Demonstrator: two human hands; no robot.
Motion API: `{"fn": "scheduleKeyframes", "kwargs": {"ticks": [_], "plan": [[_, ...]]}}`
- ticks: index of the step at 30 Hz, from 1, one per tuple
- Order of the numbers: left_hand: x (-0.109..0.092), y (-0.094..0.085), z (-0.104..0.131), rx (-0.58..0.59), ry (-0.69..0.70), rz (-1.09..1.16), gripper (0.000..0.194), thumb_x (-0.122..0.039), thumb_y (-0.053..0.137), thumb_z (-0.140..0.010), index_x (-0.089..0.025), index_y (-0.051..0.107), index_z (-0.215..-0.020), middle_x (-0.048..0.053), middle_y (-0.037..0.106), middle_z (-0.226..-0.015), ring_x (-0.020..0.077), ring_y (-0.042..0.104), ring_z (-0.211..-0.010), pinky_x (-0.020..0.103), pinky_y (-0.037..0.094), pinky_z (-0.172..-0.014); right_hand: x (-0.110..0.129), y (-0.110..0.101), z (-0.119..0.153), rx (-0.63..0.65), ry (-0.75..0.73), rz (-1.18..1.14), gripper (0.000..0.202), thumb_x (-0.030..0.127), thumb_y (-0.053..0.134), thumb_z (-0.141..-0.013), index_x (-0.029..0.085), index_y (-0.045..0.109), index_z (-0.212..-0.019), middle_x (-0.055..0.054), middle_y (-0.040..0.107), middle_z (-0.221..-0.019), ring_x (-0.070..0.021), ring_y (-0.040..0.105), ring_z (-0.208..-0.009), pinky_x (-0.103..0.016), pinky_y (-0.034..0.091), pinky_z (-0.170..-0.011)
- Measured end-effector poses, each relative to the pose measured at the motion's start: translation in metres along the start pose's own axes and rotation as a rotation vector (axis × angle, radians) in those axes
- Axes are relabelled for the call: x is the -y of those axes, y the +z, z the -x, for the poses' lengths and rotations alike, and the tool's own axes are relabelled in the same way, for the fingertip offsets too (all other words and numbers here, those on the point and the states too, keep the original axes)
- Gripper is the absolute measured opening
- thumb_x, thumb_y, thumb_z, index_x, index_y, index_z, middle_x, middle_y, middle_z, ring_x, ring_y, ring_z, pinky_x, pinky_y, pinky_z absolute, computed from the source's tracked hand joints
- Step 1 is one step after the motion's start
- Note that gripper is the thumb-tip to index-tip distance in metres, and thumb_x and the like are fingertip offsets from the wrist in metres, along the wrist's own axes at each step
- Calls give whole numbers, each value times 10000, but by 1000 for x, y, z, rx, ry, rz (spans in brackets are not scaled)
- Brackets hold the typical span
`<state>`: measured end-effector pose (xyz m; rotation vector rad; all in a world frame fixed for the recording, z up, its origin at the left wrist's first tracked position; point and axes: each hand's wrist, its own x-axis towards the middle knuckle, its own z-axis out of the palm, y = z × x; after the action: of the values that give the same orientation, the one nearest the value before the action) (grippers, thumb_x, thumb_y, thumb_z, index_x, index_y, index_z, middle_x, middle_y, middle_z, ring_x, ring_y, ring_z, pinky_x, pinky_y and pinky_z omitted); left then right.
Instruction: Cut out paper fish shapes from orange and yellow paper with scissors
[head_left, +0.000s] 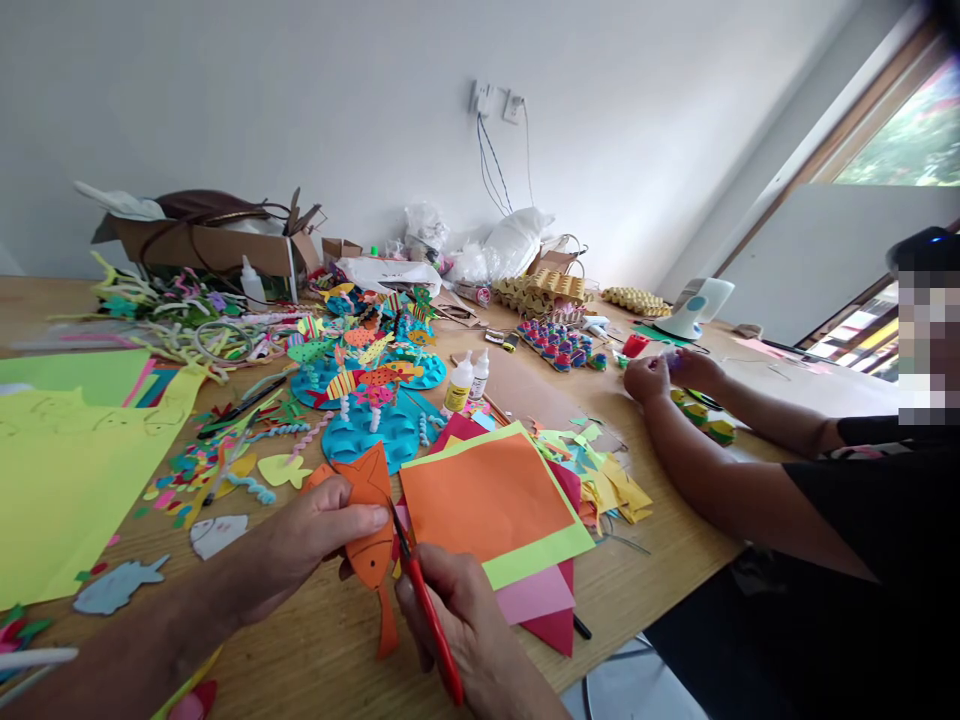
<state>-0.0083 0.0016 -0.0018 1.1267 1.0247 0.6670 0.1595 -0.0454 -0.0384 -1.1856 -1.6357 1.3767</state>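
Observation:
My left hand (341,520) pinches an orange paper fish (370,565) with drawn black lines and an eye. Red-handled scissors (431,620) are in my right hand (457,610), their blades at the right edge of the fish. A narrow orange strip (387,625) hangs below the fish. Just right of the scissors lies an orange sheet (480,495) on yellow-green, pink and red paper. Left of my left hand are a yellow paper fish (283,470), a white one (217,535) and a grey-blue one (120,587).
Blue bases (375,435) with colourful fish, glue bottles (459,383) and paper scraps (615,485) stand or lie beyond my hands. Large yellow sheets (67,500) cover the left side. At the right, another person's hands (652,375) work over the table (675,545).

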Motion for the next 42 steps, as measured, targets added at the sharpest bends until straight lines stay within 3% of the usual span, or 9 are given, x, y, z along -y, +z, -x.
{"fn": "scheduleKeyframes", "kwargs": {"ticks": [11,21,26,37,42], "plan": [[-3,1,0,-6,-20,104,179,-339,663,-664,-185,578,-631,-6,637,-611,192,608,-645,279,479,-602,0,0,1,-12,-1,27,322,322,446,-874,183,370,-594,67,314,-507,-71,293,-488,-209,208,-456],[-4,1,0,155,-26,186,104,-296,635,-733,-192,631,-737,-3,678,-674,187,626,-664,304,502,-693,4,-1,-1,-3,-7,61,284,291,460,-864,184,385,-612,62,323,-527,-78,299,-501,-203,211,-451],[-5,3,1,91,-30,171,134,-312,669,-684,-189,622,-663,9,687,-683,199,627,-662,307,507,-675,4,-1,0,2,5,48,291,309,445,-868,184,389,-611,62,321,-518,-78,300,-497,-206,206,-447],[-4,-2,0,95,-52,159,140,-323,682,-682,-194,633,-705,-8,692,-679,188,632,-694,274,499,-655,5,-4,1,9,10,66,311,338,461,-857,183,372,-602,60,324,-528,-76,293,-507,-208,207,-454],[-8,-1,-1,-24,-10,136,154,-360,699,-669,-213,653,-675,-23,700,-634,169,624,-635,256,496,-627,5,-5,1,11,19,62,300,327,440,-865,184,379,-609,55,334,-534,-81,306,-515,-207,214,-460]]}}
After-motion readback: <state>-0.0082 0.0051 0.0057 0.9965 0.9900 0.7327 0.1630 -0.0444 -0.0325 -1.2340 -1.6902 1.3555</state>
